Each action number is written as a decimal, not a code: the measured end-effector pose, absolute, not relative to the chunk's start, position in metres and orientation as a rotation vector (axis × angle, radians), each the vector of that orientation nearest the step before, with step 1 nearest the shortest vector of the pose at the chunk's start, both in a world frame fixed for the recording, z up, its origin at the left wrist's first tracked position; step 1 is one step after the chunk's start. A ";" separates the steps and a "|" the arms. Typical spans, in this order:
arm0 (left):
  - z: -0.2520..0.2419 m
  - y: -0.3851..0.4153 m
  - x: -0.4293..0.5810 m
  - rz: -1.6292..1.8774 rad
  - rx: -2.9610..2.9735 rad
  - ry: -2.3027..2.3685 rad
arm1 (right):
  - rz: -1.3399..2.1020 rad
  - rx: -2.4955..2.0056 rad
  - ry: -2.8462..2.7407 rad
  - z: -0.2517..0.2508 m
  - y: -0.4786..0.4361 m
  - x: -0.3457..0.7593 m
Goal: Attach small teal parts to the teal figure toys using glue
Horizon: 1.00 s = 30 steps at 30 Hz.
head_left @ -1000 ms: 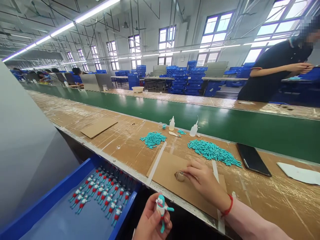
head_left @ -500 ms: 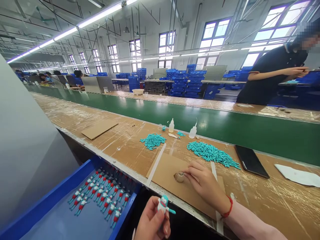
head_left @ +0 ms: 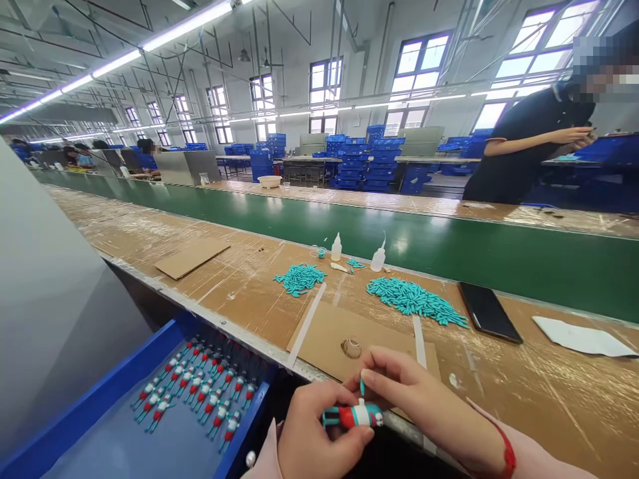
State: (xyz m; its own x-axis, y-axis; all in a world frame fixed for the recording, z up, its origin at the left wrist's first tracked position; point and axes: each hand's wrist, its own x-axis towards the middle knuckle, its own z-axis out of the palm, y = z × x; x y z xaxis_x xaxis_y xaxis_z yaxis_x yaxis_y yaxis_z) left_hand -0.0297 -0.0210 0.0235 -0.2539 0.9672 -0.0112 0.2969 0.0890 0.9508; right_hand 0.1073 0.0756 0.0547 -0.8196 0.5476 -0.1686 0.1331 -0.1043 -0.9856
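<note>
Toy figure point(head_left: 355, 416), taped workbench point(head_left: 549, 386), factory hall point(head_left: 294, 86)

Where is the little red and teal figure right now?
In the head view, the figure is pinched between the left hand and right hand, off the bench edge, right of the blue tray of figures.

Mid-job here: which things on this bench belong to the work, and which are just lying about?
Job:
left hand, holding toy figure
right hand, teal piece at its fingers
teal piles
glue bottles, probably
blue tray

Lying about, it seems:
phone
white sheet
loose cardboard
</note>
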 end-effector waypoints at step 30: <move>0.004 -0.019 -0.029 1.267 1.336 1.610 | 1.126 -0.719 -2.548 0.052 0.080 0.109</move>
